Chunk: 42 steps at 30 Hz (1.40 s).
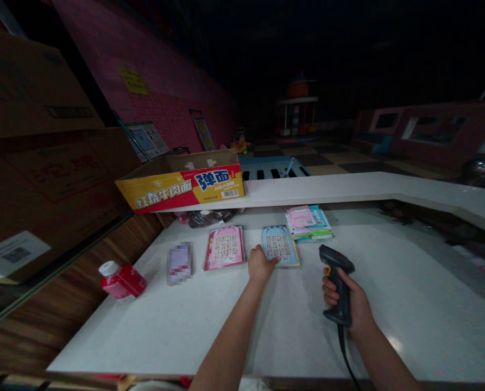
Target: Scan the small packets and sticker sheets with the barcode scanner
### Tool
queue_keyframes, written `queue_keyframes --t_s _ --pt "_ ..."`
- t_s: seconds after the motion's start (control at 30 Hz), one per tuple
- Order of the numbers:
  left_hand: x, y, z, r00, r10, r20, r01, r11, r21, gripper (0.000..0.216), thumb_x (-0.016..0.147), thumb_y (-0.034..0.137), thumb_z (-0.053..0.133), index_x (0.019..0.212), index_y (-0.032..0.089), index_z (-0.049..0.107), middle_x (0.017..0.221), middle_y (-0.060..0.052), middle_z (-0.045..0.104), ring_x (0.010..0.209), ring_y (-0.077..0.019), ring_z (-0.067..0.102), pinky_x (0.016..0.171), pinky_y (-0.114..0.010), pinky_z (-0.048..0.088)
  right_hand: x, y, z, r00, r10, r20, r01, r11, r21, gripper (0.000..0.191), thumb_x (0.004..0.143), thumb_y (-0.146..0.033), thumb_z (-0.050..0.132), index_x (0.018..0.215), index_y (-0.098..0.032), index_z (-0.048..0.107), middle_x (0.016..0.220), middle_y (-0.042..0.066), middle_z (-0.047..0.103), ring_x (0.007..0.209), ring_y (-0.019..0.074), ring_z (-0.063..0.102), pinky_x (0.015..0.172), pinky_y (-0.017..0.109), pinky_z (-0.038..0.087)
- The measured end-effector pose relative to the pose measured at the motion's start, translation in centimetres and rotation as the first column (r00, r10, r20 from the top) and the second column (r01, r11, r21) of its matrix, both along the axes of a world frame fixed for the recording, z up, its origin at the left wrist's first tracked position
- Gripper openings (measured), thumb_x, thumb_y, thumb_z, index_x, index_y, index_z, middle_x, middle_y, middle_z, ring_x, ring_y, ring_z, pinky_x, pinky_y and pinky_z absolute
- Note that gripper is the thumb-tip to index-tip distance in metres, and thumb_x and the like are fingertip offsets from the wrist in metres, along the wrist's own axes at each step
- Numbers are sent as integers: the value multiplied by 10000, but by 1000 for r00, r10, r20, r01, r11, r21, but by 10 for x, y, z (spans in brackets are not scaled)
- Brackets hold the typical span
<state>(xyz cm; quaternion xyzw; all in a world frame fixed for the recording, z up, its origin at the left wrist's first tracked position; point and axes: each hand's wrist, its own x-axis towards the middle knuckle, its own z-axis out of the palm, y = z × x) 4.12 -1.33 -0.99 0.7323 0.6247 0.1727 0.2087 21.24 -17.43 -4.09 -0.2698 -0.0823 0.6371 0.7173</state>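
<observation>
My right hand grips a black handheld barcode scanner by its handle, head pointing up and away, cable trailing down toward me. My left hand rests on the near left corner of a blue packet lying flat on the white counter. A pink packet lies just left of it. A small stack of pink, blue and green packets sits farther back to the right.
A red bottle with a white cap lies on its side at the counter's left edge, beside a blurred card. A yellow and red noodle carton stands on the raised shelf. Big cardboard boxes fill the left.
</observation>
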Motion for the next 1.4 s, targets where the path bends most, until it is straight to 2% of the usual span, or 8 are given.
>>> queue_keyframes --t_s 0.3,0.5,0.63,0.73,0.87,1.07,1.23,1.4 --pt "-13 8 -34 909 40 415 -67 996 51 292 777 399 695 914 180 560 859 -76 686 787 -221 668 664 -286 459 1 1 0 1000 -6 -6 6 1000 16 266 752 -363 770 870 -172 627 551 -54 488 410 57 395 368 154 349" --pt "-16 3 -55 589 -33 807 -65 994 88 335 821 498 604 954 207 500 880 -41 671 745 -174 654 643 -282 519 -1 0 2 1000 -28 6 28 1000 7 285 727 -347 791 864 -158 628 552 -53 482 402 55 387 360 156 351" --pt "-16 3 -53 378 -20 926 -41 998 39 470 743 561 680 979 202 489 912 -41 673 725 -160 656 616 -277 548 -4 -2 6 998 -45 47 45 999 -5 302 725 -372 793 866 -166 623 556 -52 480 409 54 384 367 153 349" --pt "-17 4 -49 300 -45 953 8 999 44 489 728 560 703 977 182 517 977 -77 687 821 -190 679 689 -315 581 -6 -2 7 992 -28 127 32 999 -24 328 714 -409 798 864 -180 617 551 -55 481 406 48 386 371 148 338" --pt "-19 4 -49 249 -47 967 36 999 39 477 727 544 716 960 179 515 1017 -91 684 871 -212 684 692 -335 598 -13 -3 12 946 26 323 -7 998 -60 379 698 -484 798 868 -205 607 533 -59 502 383 64 412 357 175 340" --pt "-19 6 -55 232 -49 971 -17 998 55 445 754 515 699 977 179 511 1072 -105 661 966 -224 668 740 -347 607 -41 -10 26 759 124 639 23 976 -216 454 699 -519 787 961 -195 608 514 -52 561 358 100 479 338 200 359" --pt "-19 4 -53 249 -40 968 -29 998 49 409 782 501 666 986 188 502 1075 -96 663 939 -211 677 741 -348 610 -59 -11 36 656 161 738 -24 981 -192 471 638 -583 787 797 -188 586 490 -46 545 340 112 474 324 229 364" --pt "-18 1 -46 320 -48 946 -102 991 85 319 799 417 650 985 183 536 1021 -83 684 934 -203 677 799 -357 596 -62 -13 45 645 152 749 -17 983 -185 498 603 -617 787 724 -191 560 460 -43 528 328 109 455 318 233 355"
